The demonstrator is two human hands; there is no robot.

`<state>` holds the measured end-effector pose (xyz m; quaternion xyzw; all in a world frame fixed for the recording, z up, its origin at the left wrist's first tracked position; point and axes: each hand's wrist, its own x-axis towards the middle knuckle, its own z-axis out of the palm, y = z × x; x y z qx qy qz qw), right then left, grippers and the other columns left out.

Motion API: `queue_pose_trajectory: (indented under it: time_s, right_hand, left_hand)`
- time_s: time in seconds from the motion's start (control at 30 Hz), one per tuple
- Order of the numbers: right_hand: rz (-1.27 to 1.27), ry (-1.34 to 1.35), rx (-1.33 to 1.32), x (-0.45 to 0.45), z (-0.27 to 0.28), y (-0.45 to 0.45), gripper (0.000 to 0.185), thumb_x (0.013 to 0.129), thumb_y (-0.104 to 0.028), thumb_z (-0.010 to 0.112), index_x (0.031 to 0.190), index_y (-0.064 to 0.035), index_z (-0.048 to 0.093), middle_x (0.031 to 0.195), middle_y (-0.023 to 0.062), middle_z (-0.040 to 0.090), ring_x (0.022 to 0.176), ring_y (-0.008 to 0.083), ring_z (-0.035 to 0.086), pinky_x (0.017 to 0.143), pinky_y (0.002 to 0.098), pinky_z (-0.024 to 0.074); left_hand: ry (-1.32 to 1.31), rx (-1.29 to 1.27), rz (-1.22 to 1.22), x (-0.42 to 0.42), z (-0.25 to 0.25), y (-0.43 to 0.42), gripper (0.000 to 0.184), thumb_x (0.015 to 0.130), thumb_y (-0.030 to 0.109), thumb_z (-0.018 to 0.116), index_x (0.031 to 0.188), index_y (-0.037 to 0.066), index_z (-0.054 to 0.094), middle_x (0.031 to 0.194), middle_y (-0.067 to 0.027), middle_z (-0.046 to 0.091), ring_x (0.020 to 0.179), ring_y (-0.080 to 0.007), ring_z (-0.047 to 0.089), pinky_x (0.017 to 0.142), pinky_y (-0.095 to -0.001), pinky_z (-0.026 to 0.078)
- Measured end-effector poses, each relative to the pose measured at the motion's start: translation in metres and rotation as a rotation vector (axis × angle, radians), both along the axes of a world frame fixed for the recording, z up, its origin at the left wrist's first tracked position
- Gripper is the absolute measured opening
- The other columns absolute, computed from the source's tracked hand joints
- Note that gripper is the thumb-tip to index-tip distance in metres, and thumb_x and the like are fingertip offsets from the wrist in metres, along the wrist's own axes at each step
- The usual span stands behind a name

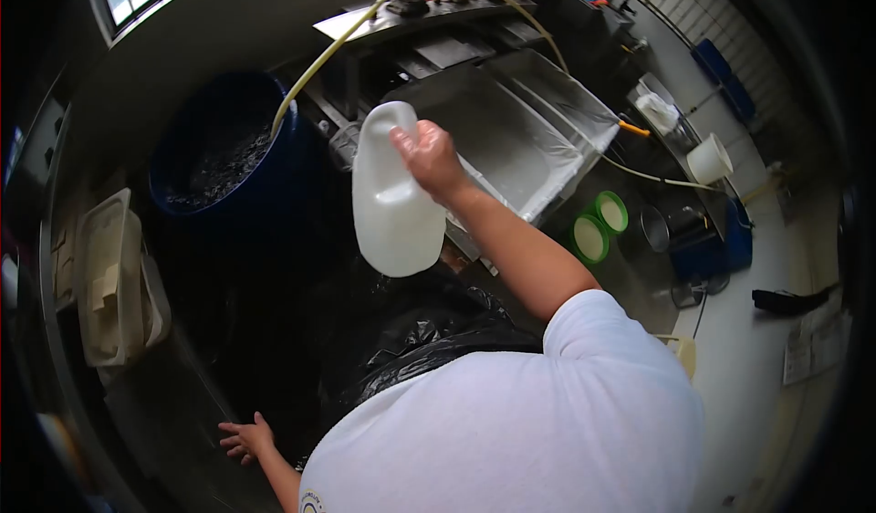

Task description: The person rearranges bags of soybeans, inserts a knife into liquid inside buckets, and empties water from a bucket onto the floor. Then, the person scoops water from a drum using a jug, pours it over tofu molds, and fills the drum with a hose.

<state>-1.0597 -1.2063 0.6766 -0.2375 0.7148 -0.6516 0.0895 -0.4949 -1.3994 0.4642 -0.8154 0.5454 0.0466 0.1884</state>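
Note:
A white plastic jug (394, 225), cut open and scoop-like, hangs in the air near the middle of the view. My right hand (431, 159) grips it by its handle at the upper end, fingers wrapped round. What the jug contains, if anything, is hidden from this side. Down at the lower left, my left hand (248, 439) has its fingers spread and holds nothing. It is over or beside a dark surface, and I cannot tell whether it touches. A black plastic apron (429, 330) covers my front below the jug.
Left of the jug stands a blue barrel (283, 148) of rippling water with a yellowish hose (315, 73) running into it. A plastic-lined metal trough (538, 125) lies beyond my right arm. Two green-rimmed tubs (590, 239) stand right; a pale bin (111, 276) sits left.

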Motion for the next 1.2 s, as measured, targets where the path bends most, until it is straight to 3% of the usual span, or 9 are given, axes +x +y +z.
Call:
queue_pose_trajectory:
  time_s: [0.43,0.5,0.53,0.73,0.87,0.97,1.07,1.13,1.2]
  right_hand:
    - [0.009,0.095,0.171,-0.018,0.05,0.191,0.034,0.104,-0.03,0.063,0.114,0.0024,0.062,0.097,0.0047,0.069,0.092,0.0093,0.061,0.082,0.0306,0.0525]
    - [0.032,0.02,0.132,-0.035,0.055,0.216,0.038,0.103,-0.033,0.064,0.113,0.003,0.063,0.097,0.0098,0.071,0.091,0.0123,0.064,0.081,0.0308,0.053]
    - [0.052,-0.055,0.096,-0.044,0.056,0.23,0.042,0.102,-0.037,0.065,0.111,0.0037,0.064,0.096,0.0148,0.072,0.09,0.0154,0.067,0.081,0.031,0.0536]
    - [-0.215,-0.333,0.098,-0.213,0.008,0.307,0.038,0.098,-0.037,0.068,0.088,-0.0002,0.063,0.067,0.0061,0.06,0.052,0.0154,0.055,0.047,0.0354,0.0451]
    - [-0.268,-0.454,-0.157,-0.261,0.029,0.327,0.037,0.097,-0.036,0.069,0.089,-0.0001,0.062,0.07,0.0072,0.059,0.055,0.0161,0.056,0.048,0.0369,0.0464]
    - [-0.252,-0.331,-0.083,-0.26,0.033,0.326,0.036,0.099,-0.036,0.068,0.092,-0.0015,0.059,0.07,0.0063,0.057,0.058,0.0145,0.053,0.052,0.0342,0.0455]
    - [-0.239,-0.162,0.011,-0.239,0.043,0.327,0.036,0.103,-0.037,0.064,0.092,-0.0037,0.056,0.07,0.0049,0.055,0.06,0.0113,0.048,0.056,0.0323,0.0437]
    - [-0.236,0.275,0.076,-0.23,0.036,0.329,0.038,0.103,-0.038,0.063,0.098,-0.0003,0.057,0.075,0.0071,0.062,0.065,0.0176,0.057,0.065,0.0353,0.05]
    - [-0.226,0.474,0.094,-0.207,0.045,0.335,0.04,0.104,-0.038,0.063,0.102,0.0022,0.058,0.078,0.0099,0.066,0.069,0.023,0.064,0.072,0.0374,0.0537]
  left_hand:
    - [0.014,-0.036,-0.065,-0.037,-0.032,0.013,0.104,0.092,0.053,0.071,0.167,0.019,0.008,0.17,-0.0275,0.005,0.152,-0.0557,0.014,0.115,-0.0764,0.021]
    - [0.53,-0.015,-0.517,-0.032,-0.073,0.0,0.078,0.094,0.046,0.069,0.147,-0.006,0.045,0.148,-0.0353,0.047,0.139,-0.0491,0.045,0.113,-0.0548,0.04]
    - [0.544,-0.075,-0.519,-0.07,-0.064,0.023,0.066,0.093,0.041,0.07,0.131,-0.012,0.059,0.132,-0.0345,0.061,0.127,-0.0473,0.056,0.109,-0.0478,0.045]
    - [0.8,0.0,-0.996,-0.248,0.0,0.123,0.051,0.097,0.032,0.068,0.13,-0.006,0.062,0.141,-0.0339,0.054,0.137,-0.0464,0.047,0.117,-0.0476,0.038]
    - [0.87,0.048,-1.029,-0.301,0.042,0.167,0.049,0.097,0.031,0.068,0.129,-0.005,0.063,0.142,-0.0313,0.055,0.131,-0.0432,0.054,0.11,-0.0456,0.045]
    - [0.86,0.12,-0.963,-0.308,0.041,0.181,0.049,0.097,0.032,0.068,0.129,-0.005,0.064,0.138,-0.0291,0.059,0.124,-0.0407,0.061,0.105,-0.0441,0.05]
    - [0.815,0.22,-0.861,-0.271,-0.017,0.177,0.051,0.096,0.034,0.068,0.13,-0.005,0.064,0.127,-0.028,0.067,0.119,-0.0394,0.066,0.101,-0.0441,0.052]
    - [0.644,0.257,-0.886,-0.248,-0.025,0.196,0.048,0.095,0.036,0.069,0.122,-0.004,0.069,0.117,-0.0268,0.071,0.113,-0.0393,0.069,0.097,-0.0449,0.054]
    - [0.632,0.342,-0.844,-0.166,-0.136,0.178,0.044,0.093,0.037,0.07,0.113,-0.002,0.073,0.107,-0.0259,0.073,0.103,-0.041,0.071,0.091,-0.0465,0.055]
